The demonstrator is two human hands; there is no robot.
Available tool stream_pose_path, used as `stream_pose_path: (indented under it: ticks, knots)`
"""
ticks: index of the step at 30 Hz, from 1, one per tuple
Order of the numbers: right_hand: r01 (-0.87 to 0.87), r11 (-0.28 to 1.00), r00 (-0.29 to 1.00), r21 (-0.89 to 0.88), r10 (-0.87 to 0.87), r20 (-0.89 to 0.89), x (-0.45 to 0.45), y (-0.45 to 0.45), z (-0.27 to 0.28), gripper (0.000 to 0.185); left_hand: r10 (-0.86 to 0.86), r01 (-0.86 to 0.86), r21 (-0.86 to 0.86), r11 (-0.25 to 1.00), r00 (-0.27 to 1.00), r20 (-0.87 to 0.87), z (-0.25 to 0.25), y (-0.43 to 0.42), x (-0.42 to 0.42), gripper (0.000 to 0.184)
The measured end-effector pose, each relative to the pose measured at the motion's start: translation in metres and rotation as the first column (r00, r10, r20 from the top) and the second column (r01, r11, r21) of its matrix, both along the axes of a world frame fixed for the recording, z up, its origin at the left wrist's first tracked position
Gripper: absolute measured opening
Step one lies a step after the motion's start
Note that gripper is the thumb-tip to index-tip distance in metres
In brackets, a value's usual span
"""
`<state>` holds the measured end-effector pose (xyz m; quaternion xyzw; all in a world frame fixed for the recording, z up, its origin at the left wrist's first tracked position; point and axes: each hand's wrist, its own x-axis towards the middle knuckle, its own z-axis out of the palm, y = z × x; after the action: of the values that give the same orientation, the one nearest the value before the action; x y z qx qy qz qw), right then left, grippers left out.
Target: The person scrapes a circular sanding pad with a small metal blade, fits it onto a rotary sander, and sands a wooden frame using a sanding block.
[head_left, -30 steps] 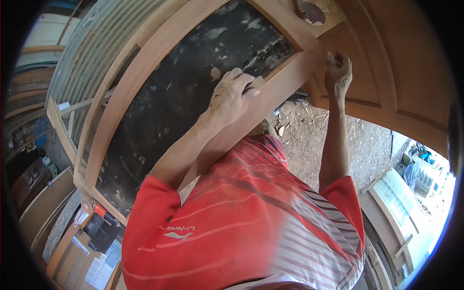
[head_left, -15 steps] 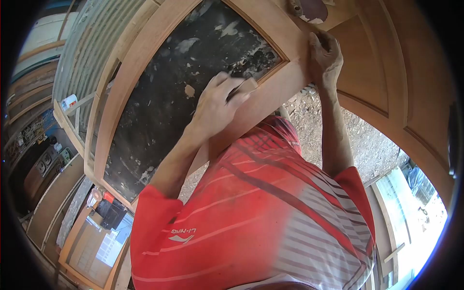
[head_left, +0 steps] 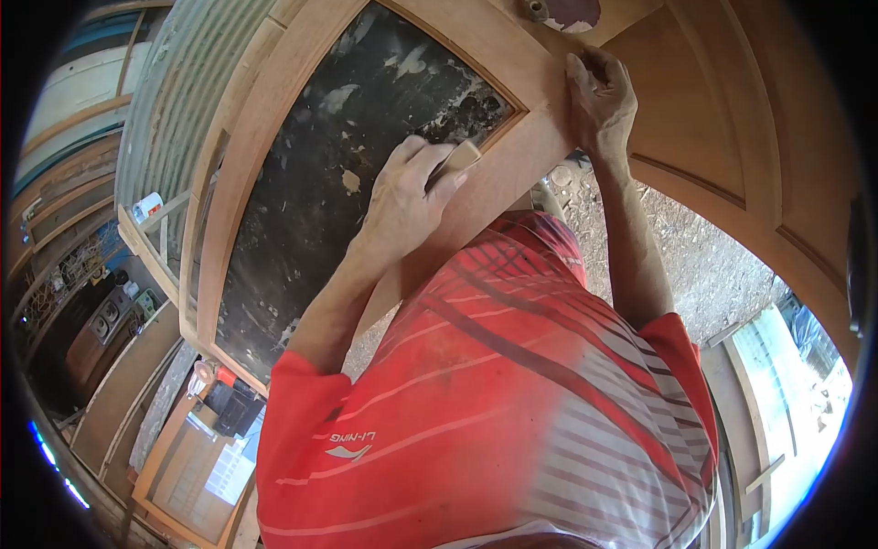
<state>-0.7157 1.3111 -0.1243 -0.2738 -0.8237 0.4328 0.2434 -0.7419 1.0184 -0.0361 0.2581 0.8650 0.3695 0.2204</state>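
Observation:
A wooden door frame (head_left: 526,151) with a dark, paint-spotted panel (head_left: 315,169) inside its moulding lies in front of me. My left hand (head_left: 407,197) is closed around a small tan block (head_left: 462,157), which looks like a sanding block. It is at the inner moulding along the near rail. At the frame's right corner, my right hand (head_left: 605,105) has its fingers curled over the edge. Its palm side and the grip below are partly hidden.
A larger panelled wooden door (head_left: 722,119) stands at the right. A maroon disc (head_left: 574,11) sits at the top edge. Corrugated sheeting (head_left: 174,119) is at the left, above stacked boards (head_left: 123,384). Debris covers the ground (head_left: 677,238).
The view has shifted slightly, moving the frame a little left in the picture. My left hand stays near the same moulding with the block, less blurred now. The right hand keeps its hold.

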Motion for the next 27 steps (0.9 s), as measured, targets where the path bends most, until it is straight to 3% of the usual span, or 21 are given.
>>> stream_pose_path:
  ticks: [8,11,14,17,24,27]
  knots:
    - [0.015,1.0,1.0,0.025,-0.015,0.019,0.0,-0.001,0.002,0.04,-0.092,0.078,-0.07,0.994,0.972,-0.218,-0.003,-0.001,-0.001,0.031]
    - [0.037,0.997,0.999,-0.066,-0.037,-0.005,0.0,-0.002,-0.002,0.04,-0.044,0.042,-0.01,0.999,0.981,-0.19,-0.009,-0.022,0.011,0.031]
    - [0.011,1.0,1.0,0.001,-0.011,-0.004,0.0,0.0,-0.005,0.041,-0.017,0.011,-0.04,0.999,0.985,-0.173,-0.009,-0.02,0.015,0.031]
    - [0.036,0.999,0.999,-0.027,-0.035,0.019,0.0,-0.005,0.003,0.04,-0.035,0.051,0.044,0.998,0.953,-0.301,-0.019,0.018,-0.001,0.032]
    - [0.046,0.999,0.999,-0.017,-0.046,-0.011,-0.002,-0.003,-0.002,0.041,-0.021,0.026,0.02,0.999,0.978,-0.206,-0.014,0.008,0.003,0.032]
    - [0.055,0.998,0.998,0.0,-0.055,-0.019,0.0,-0.005,-0.001,0.041,-0.041,0.058,0.05,0.997,0.957,-0.287,-0.019,0.043,-0.012,0.031]
